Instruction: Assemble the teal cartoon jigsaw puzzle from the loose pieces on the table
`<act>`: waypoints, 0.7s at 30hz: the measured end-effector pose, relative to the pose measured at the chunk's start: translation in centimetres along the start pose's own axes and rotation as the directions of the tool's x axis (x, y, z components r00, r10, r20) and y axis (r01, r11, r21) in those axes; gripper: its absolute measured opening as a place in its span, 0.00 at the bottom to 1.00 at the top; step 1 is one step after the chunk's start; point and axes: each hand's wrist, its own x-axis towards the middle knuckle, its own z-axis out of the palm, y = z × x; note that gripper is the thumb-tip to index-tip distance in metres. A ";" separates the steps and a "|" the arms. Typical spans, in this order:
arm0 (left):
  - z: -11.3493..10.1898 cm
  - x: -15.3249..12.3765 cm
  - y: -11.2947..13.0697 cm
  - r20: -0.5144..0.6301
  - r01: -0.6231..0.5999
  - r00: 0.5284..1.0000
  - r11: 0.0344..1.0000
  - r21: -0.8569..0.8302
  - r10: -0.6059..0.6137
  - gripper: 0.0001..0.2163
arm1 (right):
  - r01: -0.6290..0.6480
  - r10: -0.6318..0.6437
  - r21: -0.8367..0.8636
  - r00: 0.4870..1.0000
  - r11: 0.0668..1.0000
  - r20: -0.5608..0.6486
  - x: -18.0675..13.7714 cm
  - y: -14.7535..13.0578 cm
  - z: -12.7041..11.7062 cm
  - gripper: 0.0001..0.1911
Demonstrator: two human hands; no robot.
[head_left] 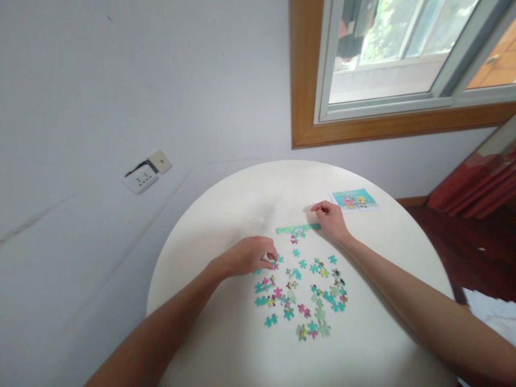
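Note:
My left hand (255,255) is at the left edge of the loose pieces, thumb and fingertips closed around a small teal-and-pink puzzle piece (275,265). To the right, my right hand (331,220) rests on the table with its fingers loosely curled; nothing shows in them. Its wrist side lies by the right end of a joined strip of puzzle (299,230), teal and green along the top, with a few pieces hanging below it. Many loose puzzle pieces (318,312), teal, pink, yellow and pale green, lie scattered between my forearms, some overlapping or joined.
The round white table (193,236) stands against a pale wall. A picture card (355,199) with cartoon figures lies beyond my right hand. A wall socket (141,178), a wood-framed window (304,80) and a red curtain (475,180) surround the table.

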 end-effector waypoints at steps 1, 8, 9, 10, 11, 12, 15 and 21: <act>-0.2 -0.1 0.1 0.007 0.004 1.000 1.000 -0.005 -0.004 0.04 | -0.001 0.001 0.000 1.000 1.000 0.001 0.0 0.0 0.0 0.14; -1.1 -1.2 1.1 0.156 -0.024 0.987 0.999 -0.044 0.031 0.04 | -0.007 0.007 -0.002 1.000 1.000 0.004 0.0 -0.1 -0.1 0.14; -1.0 -1.3 1.2 0.171 -0.033 0.984 0.998 -0.046 0.040 0.05 | -0.006 0.006 -0.003 1.000 1.000 0.000 0.0 -0.1 -0.1 0.14; -0.9 -1.4 1.3 0.182 -0.039 0.982 0.998 -0.045 0.046 0.06 | -0.009 0.009 -0.004 1.000 1.000 -0.003 0.0 -0.1 -0.1 0.14; -0.9 -1.4 1.3 0.190 -0.041 0.981 0.998 -0.042 0.048 0.07 | -0.014 0.014 -0.004 1.000 1.000 -0.005 0.0 -0.2 -0.1 0.14; -0.8 -1.4 1.4 0.198 -0.040 0.979 0.999 -0.036 0.047 0.07 | -0.021 0.021 -0.002 1.000 1.000 -0.008 0.0 -0.2 -0.2 0.14; -0.7 -1.3 1.6 0.235 -0.038 0.971 0.999 -0.021 0.042 0.07 | -0.037 0.037 0.008 0.999 0.999 -0.005 0.0 -0.2 -0.2 0.14; -1.0 -1.1 1.6 0.270 -0.061 0.960 0.997 -0.043 0.070 0.06 | -0.037 0.037 -0.020 0.999 0.999 0.003 -0.1 -0.2 -0.4 0.14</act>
